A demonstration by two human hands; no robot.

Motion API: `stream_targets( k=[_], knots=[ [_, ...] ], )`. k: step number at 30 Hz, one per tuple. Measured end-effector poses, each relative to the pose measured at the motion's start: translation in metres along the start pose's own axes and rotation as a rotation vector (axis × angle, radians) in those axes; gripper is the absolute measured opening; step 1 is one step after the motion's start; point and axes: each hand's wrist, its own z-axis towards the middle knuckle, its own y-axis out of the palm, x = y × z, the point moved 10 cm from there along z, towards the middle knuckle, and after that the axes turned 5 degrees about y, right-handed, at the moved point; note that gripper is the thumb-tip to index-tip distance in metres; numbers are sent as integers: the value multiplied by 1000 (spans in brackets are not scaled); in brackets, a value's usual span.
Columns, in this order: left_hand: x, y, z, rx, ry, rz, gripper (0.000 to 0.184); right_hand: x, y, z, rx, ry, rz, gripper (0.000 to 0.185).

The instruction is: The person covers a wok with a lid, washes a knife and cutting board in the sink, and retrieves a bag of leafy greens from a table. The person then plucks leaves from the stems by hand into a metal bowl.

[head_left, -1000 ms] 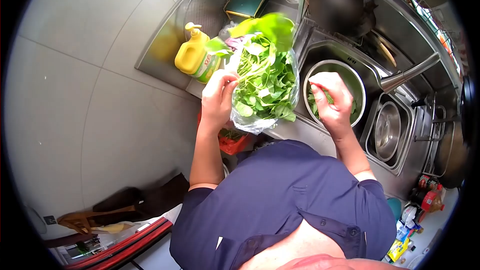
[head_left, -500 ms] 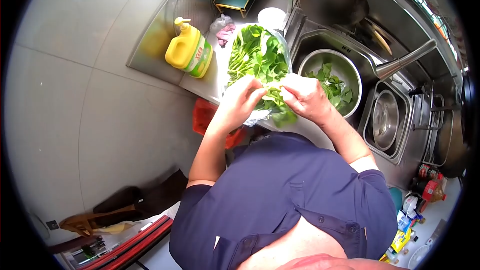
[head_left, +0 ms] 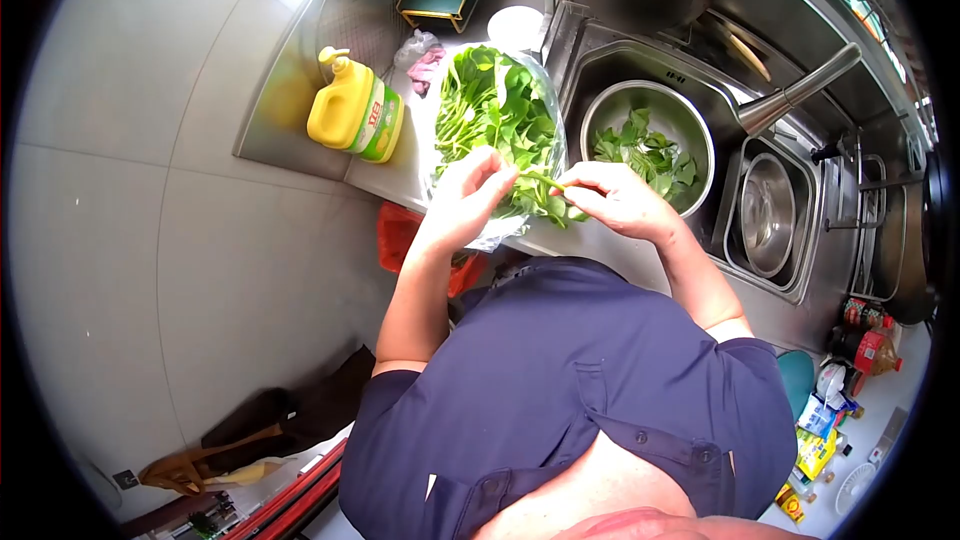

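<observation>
A thin green vegetable stem (head_left: 541, 180) stretches between my two hands. One end is pinched by the thumb and fingers of my left hand (head_left: 465, 198), the other by my right hand (head_left: 622, 202). Under and behind them, a heap of leafy greens (head_left: 500, 105) lies in a clear plastic bag (head_left: 560, 130) on the counter. Some leaves hang below the stem near my right fingers. To the right, a steel bowl (head_left: 707, 125) in the sink holds picked leaves (head_left: 645, 148).
A yellow pump jug (head_left: 350, 115) stands left of the bag, beside a pink cloth (head_left: 427, 70). A white bowl (head_left: 517, 28) sits behind. The faucet (head_left: 800, 95) reaches over the sink, and a metal basin (head_left: 768, 210) rests in the smaller sink. Below the counter hangs a red bag (head_left: 398, 238).
My hands have moved slightly apart, and the stem now shows as a straight piece between them. The whole view has shifted a little.
</observation>
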Motion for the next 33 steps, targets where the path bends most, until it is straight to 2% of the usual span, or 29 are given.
stream_targets(
  k=[2, 5, 6, 9, 10, 11, 13, 14, 17, 18, 19, 21, 22, 23, 25, 27, 29, 30, 31, 33],
  knots=[
    [23, 7, -2, 8, 147, 256, 18, -12, -9, -3, 109, -39, -292, 12],
    [48, 33, -10, 42, 366, 552, 14, -14, -24, -1, 358, -215, -417, 8],
    [41, 37, -8, 57, 323, 485, 14, -15, -28, -2, 420, -245, -433, 8],
    [21, 35, -5, 80, 220, 304, 13, -18, -13, -4, 490, -418, -817, 10],
    [17, 32, -5, 84, 190, 249, 12, -3, -19, -1, 440, -310, -530, 12],
    [16, 25, -6, 112, 118, 243, 12, 4, -20, 1, 343, -194, -382, 12],
    [-19, 18, -7, 111, -65, -205, 15, 9, -18, -4, 137, 34, -84, 15],
    [-22, 18, -8, 88, -101, -230, 17, 1, -13, -8, 96, -13, -93, 15],
    [-19, 16, -4, 111, -28, -198, 17, -13, -5, -14, 114, -240, -336, 16],
    [-16, 16, -5, 109, -36, -2, 17, -10, -1, -12, 124, -271, -487, 14],
    [6, 24, -5, 63, 126, 363, 15, -2, -3, -9, 168, -262, -523, 13],
    [29, 44, -9, 48, 254, 467, 14, 7, -6, -3, 251, -246, -595, 13],
    [26, 51, -11, 59, 308, 434, 13, 12, -10, -1, 290, -220, -651, 9],
    [30, 53, -11, 91, 342, 398, 13, 10, -19, -2, 373, -260, -573, 8],
    [30, 43, -12, 121, 267, 342, 13, 14, -38, -4, 537, -335, -409, 7],
    [19, 32, -16, 122, 141, -60, 11, 66, -86, 0, 697, 16, -193, 6],
    [4, 26, -13, 127, 16, -539, 11, 67, -94, -12, 582, 129, -44, 10],
    [-6, 20, -10, 162, -55, -519, 12, 42, -82, -16, 525, 68, -17, 8],
    [-10, 23, -8, 152, -87, -660, 14, 18, -64, -16, 416, -39, -8, 8],
    [-14, 30, -4, 75, -95, -693, 14, -16, -40, -15, 323, -212, 80, 11]
  ],
)
